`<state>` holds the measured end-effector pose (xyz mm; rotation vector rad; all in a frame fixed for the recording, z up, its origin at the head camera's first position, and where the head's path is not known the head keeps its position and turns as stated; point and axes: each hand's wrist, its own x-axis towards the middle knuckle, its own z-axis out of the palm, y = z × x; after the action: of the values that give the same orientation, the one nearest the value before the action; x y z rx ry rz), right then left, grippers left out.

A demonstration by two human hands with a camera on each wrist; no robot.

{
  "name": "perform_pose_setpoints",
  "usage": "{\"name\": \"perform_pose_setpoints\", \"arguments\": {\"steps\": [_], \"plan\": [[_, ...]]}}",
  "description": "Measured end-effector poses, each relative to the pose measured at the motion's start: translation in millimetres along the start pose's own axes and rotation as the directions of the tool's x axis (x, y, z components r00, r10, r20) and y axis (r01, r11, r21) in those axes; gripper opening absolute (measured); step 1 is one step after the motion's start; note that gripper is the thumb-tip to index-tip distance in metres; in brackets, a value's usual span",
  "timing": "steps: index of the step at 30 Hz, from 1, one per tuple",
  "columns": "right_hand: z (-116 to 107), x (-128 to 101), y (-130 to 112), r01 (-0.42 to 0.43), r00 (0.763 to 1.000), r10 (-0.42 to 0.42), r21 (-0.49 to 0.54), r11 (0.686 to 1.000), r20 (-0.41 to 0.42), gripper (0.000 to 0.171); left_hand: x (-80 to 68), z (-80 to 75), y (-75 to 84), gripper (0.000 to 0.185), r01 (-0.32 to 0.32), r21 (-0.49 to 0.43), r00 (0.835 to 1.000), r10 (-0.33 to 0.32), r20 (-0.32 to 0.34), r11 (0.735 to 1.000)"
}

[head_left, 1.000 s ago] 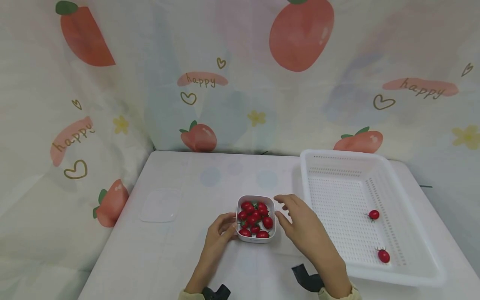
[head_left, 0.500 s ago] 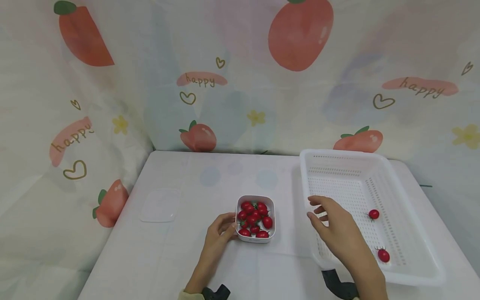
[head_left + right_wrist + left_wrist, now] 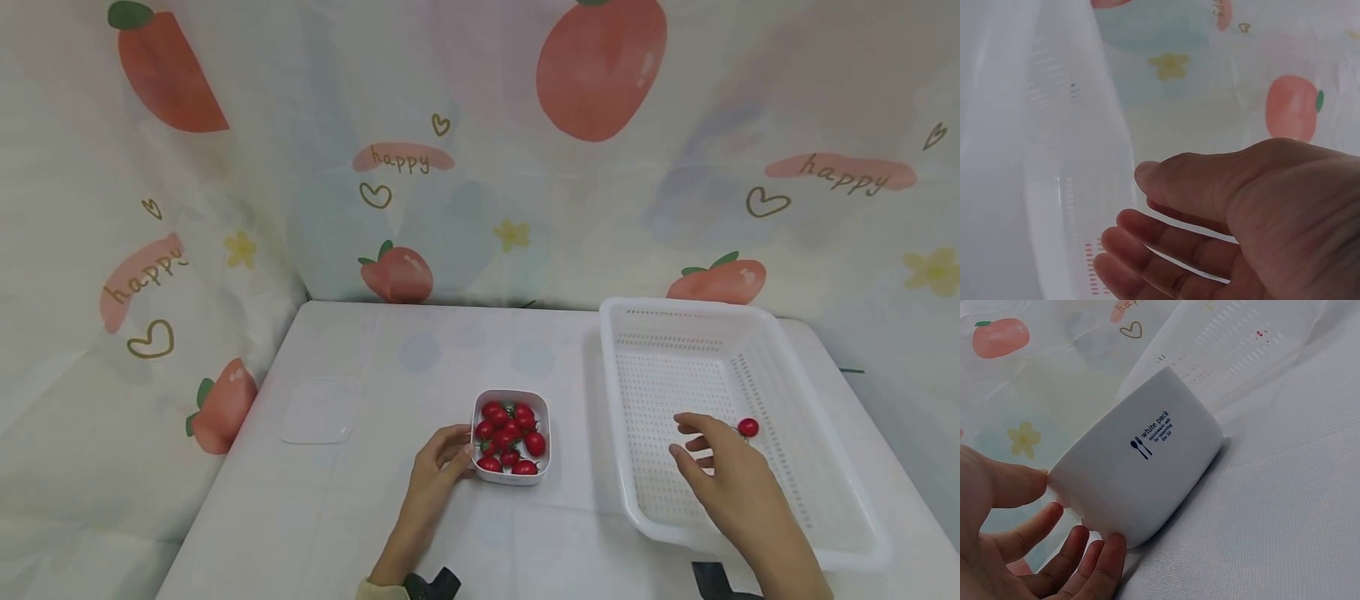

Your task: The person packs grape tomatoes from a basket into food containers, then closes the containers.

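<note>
Steadying the tomato box [image 3: 512, 437] at lower centre, left hand [image 3: 442, 462] gripping; right hand [image 3: 723, 475] hovering loosely open over the basket [image 3: 757, 333], one tomato [image 3: 747, 427] visibly moved, many remaining.

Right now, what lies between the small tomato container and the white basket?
In the head view, only a bare strip of tablecloth separates the small tomato container from the white basket; nothing lies on that strip.

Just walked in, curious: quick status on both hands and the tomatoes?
Left hand holds the small white tub of tomatoes. Right hand open, empty, over the white basket. One tomato visible there. Nothing blocking.
</note>
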<state>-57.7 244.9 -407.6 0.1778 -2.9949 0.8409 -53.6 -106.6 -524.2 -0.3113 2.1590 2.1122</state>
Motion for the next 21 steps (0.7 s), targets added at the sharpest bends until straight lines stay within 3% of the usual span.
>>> {"name": "perform_pose_setpoints", "arguments": {"steps": [8, 21], "plan": [[4, -5, 33, -0.019, 0.999, 0.018, -0.058, 0.998, -0.028, 0.042, 0.3, -0.1, -0.2, 0.037, -0.001, -0.002, 1.000, 0.001, 0.009, 1.000], [-7, -9, 81, -0.098, 0.988, 0.118, -0.186, 0.978, 0.095, 0.050, 0.4, -0.2, -0.1, 0.038, -0.008, -0.012, 1.000, 0.008, 0.006, 1.000]]}}
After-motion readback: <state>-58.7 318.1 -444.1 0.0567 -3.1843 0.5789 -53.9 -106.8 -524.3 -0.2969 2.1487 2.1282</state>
